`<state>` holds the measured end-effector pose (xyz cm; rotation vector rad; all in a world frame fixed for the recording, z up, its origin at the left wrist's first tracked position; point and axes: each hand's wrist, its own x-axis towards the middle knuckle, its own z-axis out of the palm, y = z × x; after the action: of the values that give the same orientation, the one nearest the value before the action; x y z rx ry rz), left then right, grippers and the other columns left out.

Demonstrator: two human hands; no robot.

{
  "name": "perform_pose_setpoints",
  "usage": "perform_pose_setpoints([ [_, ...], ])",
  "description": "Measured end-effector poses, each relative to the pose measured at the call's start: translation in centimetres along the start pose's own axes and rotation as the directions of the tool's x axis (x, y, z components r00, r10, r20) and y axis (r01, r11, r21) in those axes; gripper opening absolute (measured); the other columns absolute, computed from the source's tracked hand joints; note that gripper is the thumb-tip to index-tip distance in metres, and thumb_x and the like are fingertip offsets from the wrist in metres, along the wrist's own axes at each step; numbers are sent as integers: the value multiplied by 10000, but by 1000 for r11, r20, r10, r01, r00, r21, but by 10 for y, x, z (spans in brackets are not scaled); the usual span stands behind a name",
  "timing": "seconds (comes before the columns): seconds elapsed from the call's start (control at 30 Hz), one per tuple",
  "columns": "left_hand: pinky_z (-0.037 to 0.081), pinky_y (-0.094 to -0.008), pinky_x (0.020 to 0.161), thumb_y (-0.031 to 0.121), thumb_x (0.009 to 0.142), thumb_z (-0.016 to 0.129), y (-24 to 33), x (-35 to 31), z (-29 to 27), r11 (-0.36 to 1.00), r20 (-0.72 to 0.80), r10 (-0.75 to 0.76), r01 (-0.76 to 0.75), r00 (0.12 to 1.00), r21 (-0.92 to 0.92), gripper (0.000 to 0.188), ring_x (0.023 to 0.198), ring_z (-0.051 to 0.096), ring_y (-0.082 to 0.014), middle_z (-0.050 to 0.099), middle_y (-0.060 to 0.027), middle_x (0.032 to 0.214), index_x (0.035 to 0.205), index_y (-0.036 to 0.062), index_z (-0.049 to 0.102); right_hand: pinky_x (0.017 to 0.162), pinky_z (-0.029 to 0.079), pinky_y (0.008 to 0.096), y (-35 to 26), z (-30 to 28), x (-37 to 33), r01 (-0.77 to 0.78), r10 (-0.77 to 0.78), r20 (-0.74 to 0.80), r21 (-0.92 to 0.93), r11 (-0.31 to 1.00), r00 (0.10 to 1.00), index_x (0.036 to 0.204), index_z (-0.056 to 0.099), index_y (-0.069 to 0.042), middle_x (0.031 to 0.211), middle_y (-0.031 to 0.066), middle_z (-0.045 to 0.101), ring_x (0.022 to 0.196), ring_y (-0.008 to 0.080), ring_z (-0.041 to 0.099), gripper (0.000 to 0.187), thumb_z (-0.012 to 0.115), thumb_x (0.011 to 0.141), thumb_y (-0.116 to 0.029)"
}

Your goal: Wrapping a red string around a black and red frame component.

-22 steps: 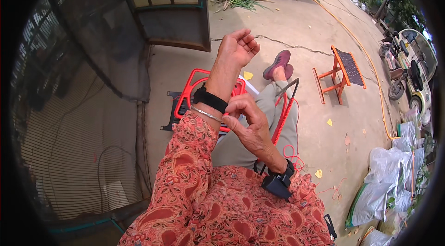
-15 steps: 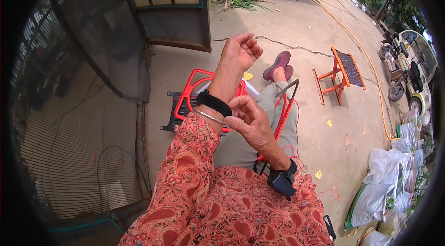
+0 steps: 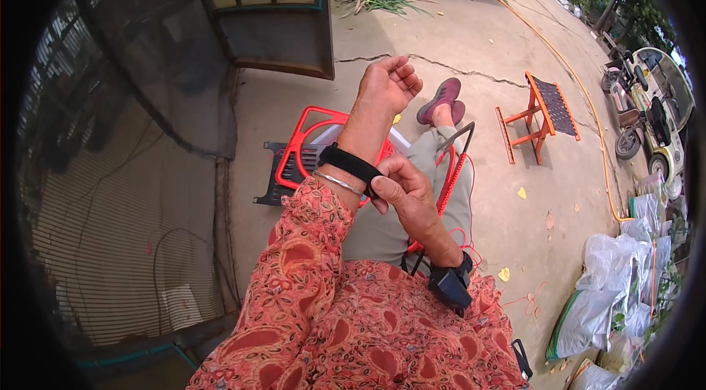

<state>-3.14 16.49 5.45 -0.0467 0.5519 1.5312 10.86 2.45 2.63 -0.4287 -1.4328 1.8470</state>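
My left hand (image 3: 392, 86) is raised palm up in front of me, its fingers loosely curled and holding nothing. Around that wrist goes a black strap (image 3: 346, 165), with a silver bangle (image 3: 337, 183) just below it. My right hand (image 3: 410, 197) pinches the strap's edge between thumb and fingers at the inner side of the wrist. A black box-shaped device (image 3: 450, 288) is strapped to my right wrist. Beneath my hands, a red-framed object (image 3: 298, 141) stands by a dark slatted piece (image 3: 273, 175), partly hidden by my left arm.
A red coiled cord (image 3: 454, 184) runs beside my legs. Ahead right stands an orange folding stool (image 3: 540, 118). Silvery sacks (image 3: 607, 283) lie at the right, below a parked vehicle (image 3: 662, 122). A screen door (image 3: 276, 33) is at the left; green stalks (image 3: 382, 0) lie farther off.
My right thumb and fingers have closed more firmly on the strap. Both hands have shifted slightly to the right.
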Motion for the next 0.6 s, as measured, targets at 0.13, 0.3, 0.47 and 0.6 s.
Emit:
perform_pose_setpoints([
  [0.13, 502, -375, 665, 128, 869, 571, -20, 2, -17, 962, -43, 87, -73, 995, 265, 137, 633, 564, -205, 599, -97, 709, 928, 8, 603, 594, 375, 195, -14, 1, -5, -76, 79, 22, -114, 991, 997, 932, 521, -40, 813, -43, 504, 699, 32, 451, 170, 607, 936, -187],
  [0.3, 493, -304, 538, 153, 830, 555, -47, -9, -43, 453, 126, 322, -270, 938, 850, 180, 575, 591, -170, 607, -88, 617, 837, -11, 630, 554, 333, 188, -24, 7, -5, -92, 96, 9, -228, 969, 995, 901, 506, -44, 770, -59, 467, 661, 20, 405, 155, 582, 945, -172],
  [0.47, 488, -502, 662, 174, 772, 547, -67, -16, -62, -484, 606, 100, -493, 789, 723, 205, 708, 605, -439, 616, -249, 718, 785, 2, 658, 543, 325, 195, -17, 7, -3, -116, 133, 44, -275, 955, 990, 882, 491, -47, 753, -54, 452, 654, 24, 395, 136, 550, 953, -146],
  [0.6, 495, -478, 640, 171, 767, 558, -60, -21, -63, -650, 630, -17, -488, 776, 583, 196, 663, 625, -388, 627, -219, 689, 788, 7, 664, 549, 354, 193, -14, 9, -5, -173, 182, 32, -195, 966, 983, 895, 502, -42, 760, -45, 484, 655, 30, 434, 121, 565, 944, -133],
])
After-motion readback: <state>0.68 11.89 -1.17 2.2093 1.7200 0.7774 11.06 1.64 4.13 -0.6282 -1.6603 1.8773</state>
